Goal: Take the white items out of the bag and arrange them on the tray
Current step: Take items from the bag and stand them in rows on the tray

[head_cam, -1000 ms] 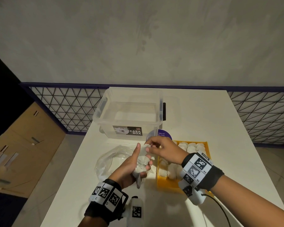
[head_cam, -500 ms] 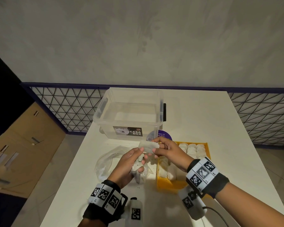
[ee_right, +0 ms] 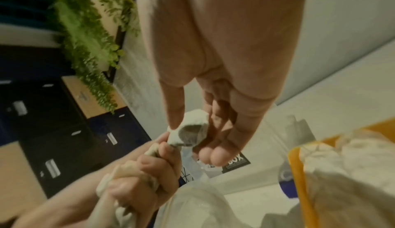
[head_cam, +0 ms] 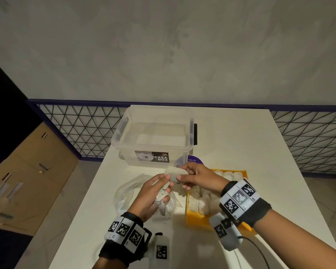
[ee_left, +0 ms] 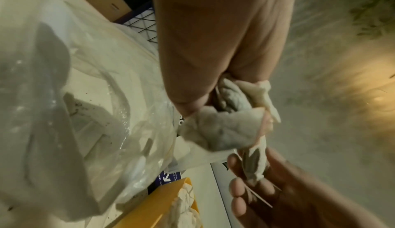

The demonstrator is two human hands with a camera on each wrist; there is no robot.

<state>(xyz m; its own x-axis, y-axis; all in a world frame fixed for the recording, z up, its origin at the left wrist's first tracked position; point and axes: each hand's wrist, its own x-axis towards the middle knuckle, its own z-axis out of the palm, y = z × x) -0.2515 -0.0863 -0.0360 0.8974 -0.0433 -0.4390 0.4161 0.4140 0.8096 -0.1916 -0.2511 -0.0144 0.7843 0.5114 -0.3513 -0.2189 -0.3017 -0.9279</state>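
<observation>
where the two hands meet above the table, a white item (head_cam: 175, 172) is pinched between the thumb and fingertips of the right hand (head_cam: 199, 179), held in the air just in front of the clear storage box (head_cam: 153, 135). in the right wrist view the same item (ee_right: 190, 131) shows a hollow, crumpled end, and its lower tip runs down into the left hand's fingers. the left hand (head_cam: 150, 197) is curled round a bunch of more white items (head_cam: 162, 196); the left wrist view shows them (ee_left: 224, 127) as wrinkled and soft-looking, though blur makes it hard to say how many there are or exactly what they are.

below and left of the left hand lies the clear plastic bag (head_cam: 127, 193), flattened on the table (head_cam: 241, 142); the hand hides part of it, and what it holds cannot be made out. the yellow tray (head_cam: 197, 220) sits just right of the bag, holding rows of white items (head_cam: 229, 174), with the right forearm and wrist band covering much of its middle and near corner.

a purple round sticker (head_cam: 192, 162) peeks out between the box and the right hand, mostly hidden. both wrists wear black bands with printed square markers, and a cable trails off the bottom edge by the right arm.
</observation>
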